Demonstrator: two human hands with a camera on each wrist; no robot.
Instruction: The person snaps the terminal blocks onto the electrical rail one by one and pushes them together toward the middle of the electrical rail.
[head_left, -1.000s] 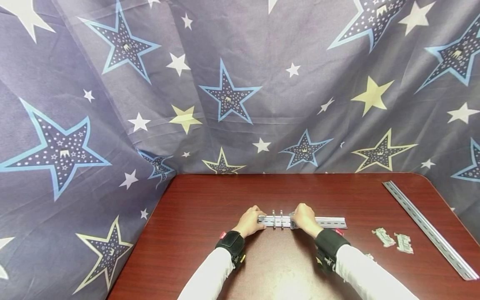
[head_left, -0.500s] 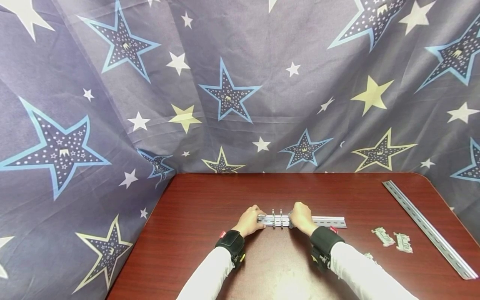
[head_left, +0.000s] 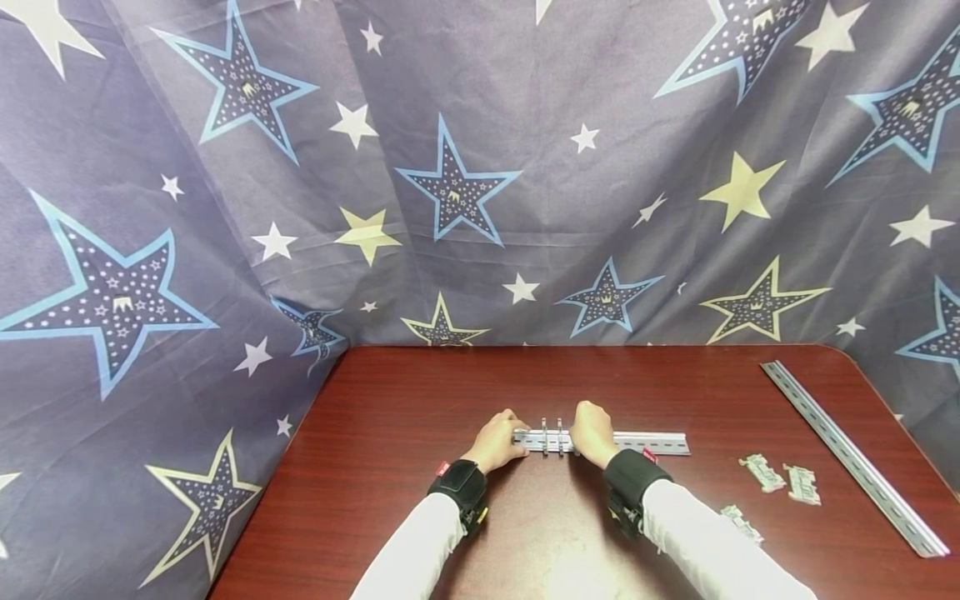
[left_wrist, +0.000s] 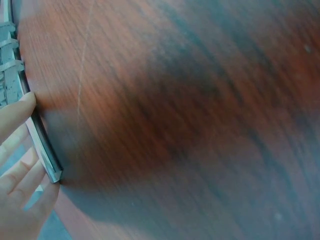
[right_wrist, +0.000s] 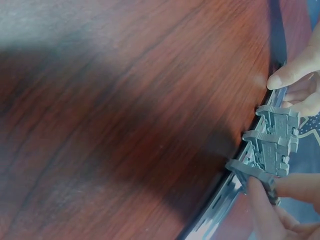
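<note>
A slotted metal DIN rail [head_left: 651,443] lies crosswise on the table. My left hand [head_left: 495,443] grips its left end, thumb along the near edge and fingers on the far side, as the left wrist view shows. Two thin grey terminal blocks, one [right_wrist: 277,116] closer to my left hand and another [right_wrist: 270,142] beside it, stand upright across the rail. With thumb and fingers, my right hand [head_left: 593,433] pinches a third terminal block [right_wrist: 242,169] at the rail, slightly apart from those two. In the head view that block is hidden behind the right hand.
Toward the right lie three loose pale terminal blocks, one at the back [head_left: 763,472], one beside it [head_left: 802,485] and one nearer [head_left: 741,523], partly behind the right sleeve. A longer metal rail [head_left: 855,458] slants along the right table edge. A star-patterned cloth [head_left: 465,275] hangs behind.
My right hand has moved left along the rail with its terminal block, closer to the two standing blocks. The left hand stays on the rail's end.
</note>
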